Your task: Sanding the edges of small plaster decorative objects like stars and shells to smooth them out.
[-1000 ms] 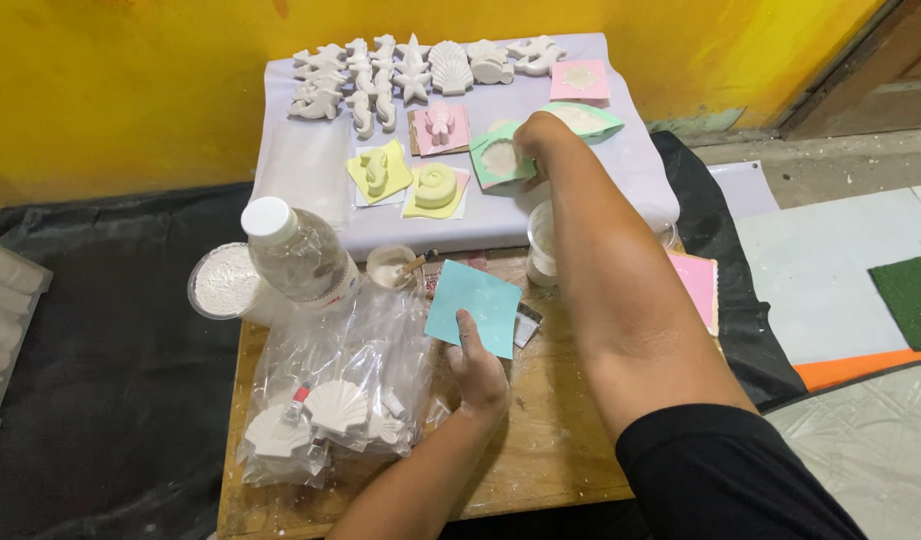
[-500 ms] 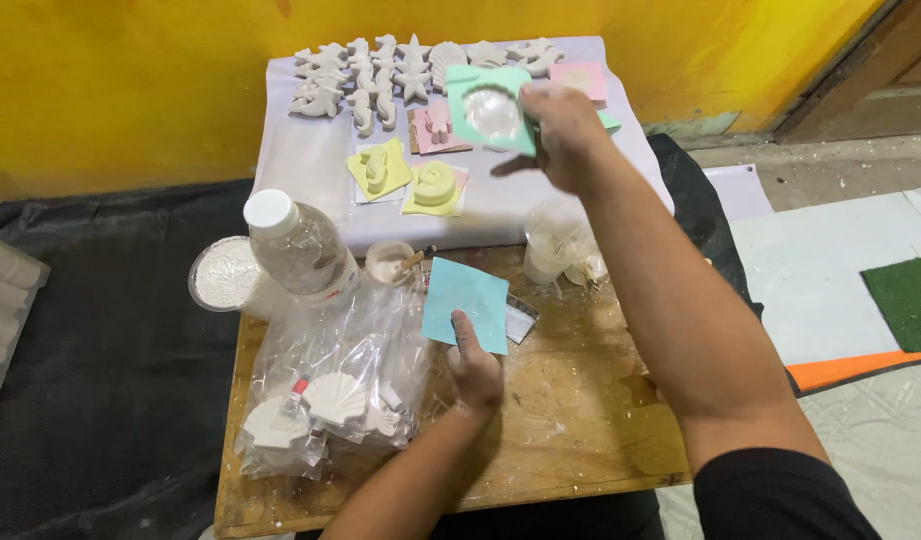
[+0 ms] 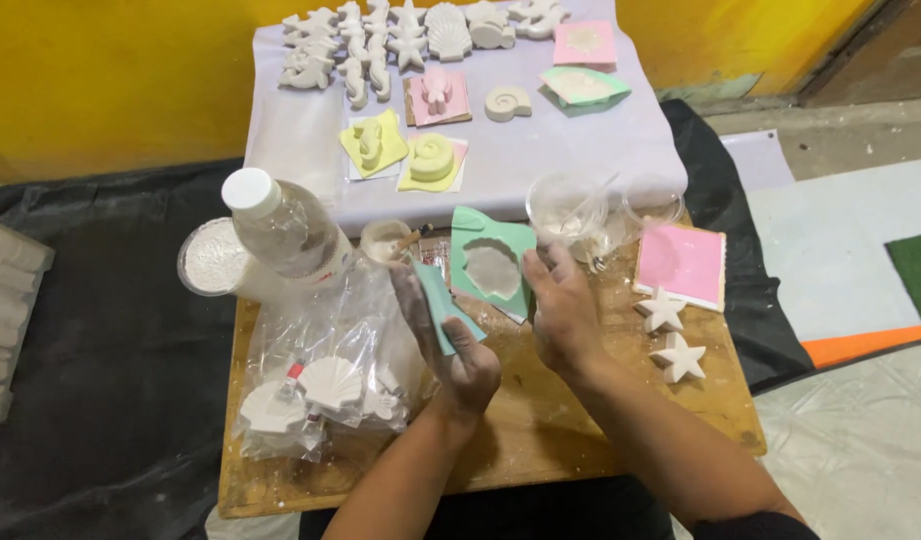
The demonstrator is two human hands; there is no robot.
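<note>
My left hand [image 3: 450, 335] holds a teal square mould [image 3: 445, 305] tilted on its edge over the wooden board [image 3: 540, 420]. My right hand [image 3: 560, 305] grips a green mould [image 3: 492, 262] filled with a white plaster shell shape, just right of the teal one. Both hands are close together above the middle of the board. A clear plastic bag [image 3: 325, 370] with white shell casts lies left of my left hand.
A plastic bottle [image 3: 285, 230], a bowl of white powder [image 3: 212, 258], a small cup [image 3: 385, 240] and clear mixing cups [image 3: 570, 208] stand at the board's far edge. A pink mould [image 3: 680, 262] and two plaster stars [image 3: 670, 335] lie right. Casts and moulds cover the white-clothed table [image 3: 500, 160].
My right hand brought the green shell mould from the far white table back to the board, next to the teal mould. My left hand lifted and tilted the teal mould.
</note>
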